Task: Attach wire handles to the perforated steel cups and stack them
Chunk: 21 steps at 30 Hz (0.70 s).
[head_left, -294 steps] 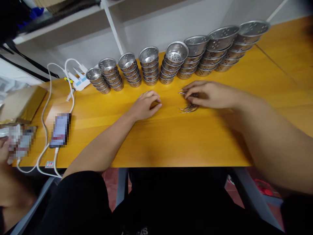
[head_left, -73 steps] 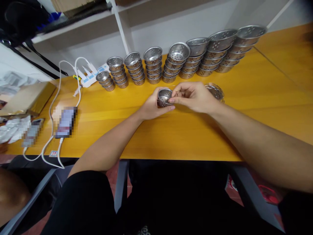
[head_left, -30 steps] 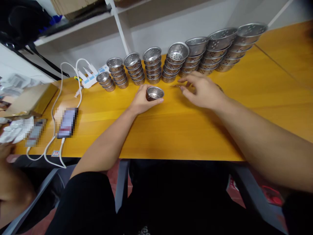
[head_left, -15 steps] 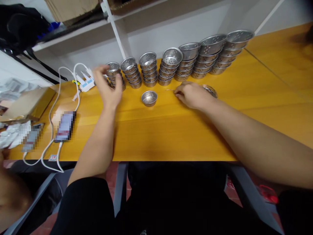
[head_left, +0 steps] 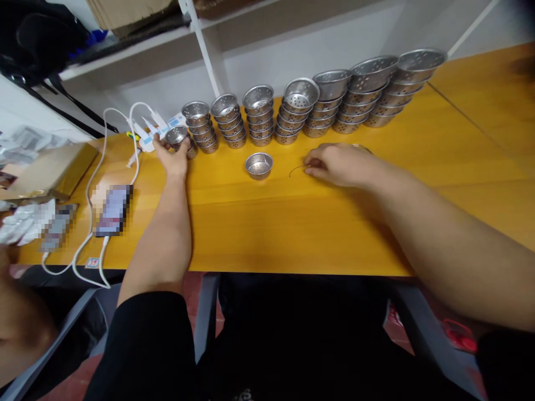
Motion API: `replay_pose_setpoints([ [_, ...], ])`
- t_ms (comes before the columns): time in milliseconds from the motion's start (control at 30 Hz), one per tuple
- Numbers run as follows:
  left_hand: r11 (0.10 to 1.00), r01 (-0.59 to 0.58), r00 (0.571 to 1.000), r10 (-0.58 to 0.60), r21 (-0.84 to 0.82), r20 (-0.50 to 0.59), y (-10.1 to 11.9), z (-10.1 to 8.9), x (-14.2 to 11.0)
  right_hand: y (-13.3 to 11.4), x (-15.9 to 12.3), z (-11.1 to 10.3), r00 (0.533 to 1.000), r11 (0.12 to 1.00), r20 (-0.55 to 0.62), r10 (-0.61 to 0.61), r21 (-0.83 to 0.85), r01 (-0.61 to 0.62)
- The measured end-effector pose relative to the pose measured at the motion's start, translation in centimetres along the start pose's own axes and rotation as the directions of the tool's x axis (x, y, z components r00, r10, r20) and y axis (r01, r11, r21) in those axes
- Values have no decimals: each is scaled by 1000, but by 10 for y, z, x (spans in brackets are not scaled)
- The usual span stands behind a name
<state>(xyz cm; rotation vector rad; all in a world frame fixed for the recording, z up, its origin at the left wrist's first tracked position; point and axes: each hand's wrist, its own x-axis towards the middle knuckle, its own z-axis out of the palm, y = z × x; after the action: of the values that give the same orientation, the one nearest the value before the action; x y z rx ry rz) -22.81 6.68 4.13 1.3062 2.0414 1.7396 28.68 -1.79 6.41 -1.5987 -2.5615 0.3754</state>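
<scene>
My left hand [head_left: 173, 159] has its thumb and fingers curved around a small perforated metal cup [head_left: 178, 133] at the left end of the row; another cup shows beneath it. Between the fingertips of my right hand [head_left: 334, 161] is a thin curved wire [head_left: 296, 168], its free end pointing left. A single shallow metal cup [head_left: 258, 167] sits upright on the table between my hands. Behind it stand several stacks of perforated cups, such as a narrow stack [head_left: 226, 120] on the left and a wide one [head_left: 374, 89] on the right. Part of a shiny round item [head_left: 361, 147] shows behind my right hand.
A white power strip [head_left: 148, 143] with plugged cables stands left of the cups. On the left of the wooden table [head_left: 271, 234] lie a charging phone [head_left: 113, 210], a second phone [head_left: 58, 228] and a cardboard box [head_left: 54, 172]. Another person's arm [head_left: 23, 323] is at lower left.
My left hand has moved left and down from the narrow stack and now grips a cup at its left. My right hand has shifted slightly right and down, showing more of the wire.
</scene>
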Motion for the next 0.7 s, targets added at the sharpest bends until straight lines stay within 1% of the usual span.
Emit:
replay_pose_setpoints([
  [67, 1000, 14, 1000, -14, 22, -14, 2, 0, 0, -4, -1, -3, 999, 999, 18, -34, 14, 34],
  [167, 999, 0, 1000, 0, 39, -19, 4, 1, -1, -12, -3, -9, 998, 999, 54, -32, 3, 32],
  [367, 998, -39, 999, 40, 41, -15, 2, 0, -2, -28, -10, -25, 978, 1000, 210, 6, -4, -5],
  [467, 999, -37, 999, 37, 30, -1, 1, -1, 0, -33, -13, -27, 974, 999, 227, 3, -43, 7],
  [567, 999, -39, 999, 39, 23, -1, 0, -1, 2, -36, -11, -24, 975, 997, 224, 4, -78, 13],
  [700, 998, -55, 998, 55, 7, 1, -4, 0, 4, -37, -6, -18, 975, 987, 217, -36, -146, 69],
])
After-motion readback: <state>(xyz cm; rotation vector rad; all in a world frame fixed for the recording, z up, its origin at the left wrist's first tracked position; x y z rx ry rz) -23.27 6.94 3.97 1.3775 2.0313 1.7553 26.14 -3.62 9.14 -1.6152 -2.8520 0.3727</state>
